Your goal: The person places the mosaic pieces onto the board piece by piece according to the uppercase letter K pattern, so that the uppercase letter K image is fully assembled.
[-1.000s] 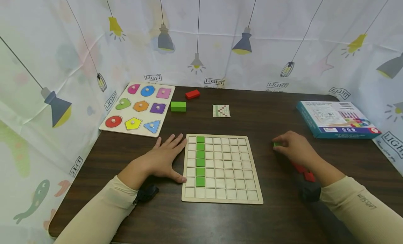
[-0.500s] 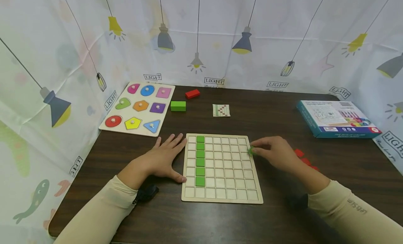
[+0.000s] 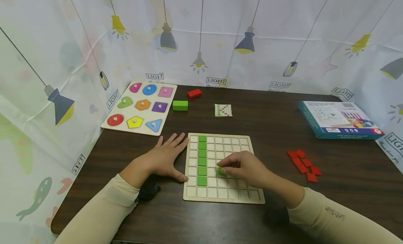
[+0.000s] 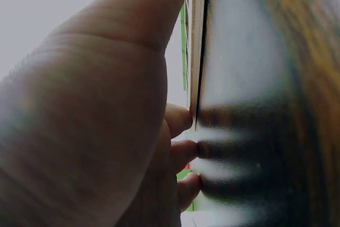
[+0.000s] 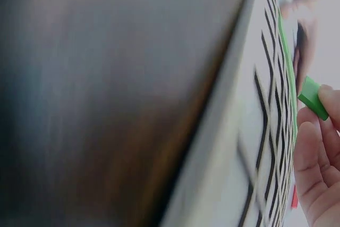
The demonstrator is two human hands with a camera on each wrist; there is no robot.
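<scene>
A wooden grid board (image 3: 191, 192) lies on the dark table, with a column of several green square tiles (image 3: 202, 153) set in its second column from the left. My right hand (image 3: 248, 168) is over the board and pinches one green tile (image 5: 312, 98) between thumb and fingers, held tilted above the grid in the right wrist view. My left hand (image 3: 160, 161) has its fingers spread flat on the table, thumb and fingertips at the board's left edge. Past the left palm (image 4: 90, 115), fingertips touch the tabletop in the left wrist view.
Several red tiles (image 3: 304, 164) lie loose to the right. A pattern card (image 3: 223, 110), a green block (image 3: 180, 105) and a red block (image 3: 194, 93) sit behind the board. A shape puzzle (image 3: 121, 112) lies back left, a flat box (image 3: 341, 119) back right.
My right hand has carried the green tile leftward from beside the red tiles to over the middle of the board. The left hand stays in place.
</scene>
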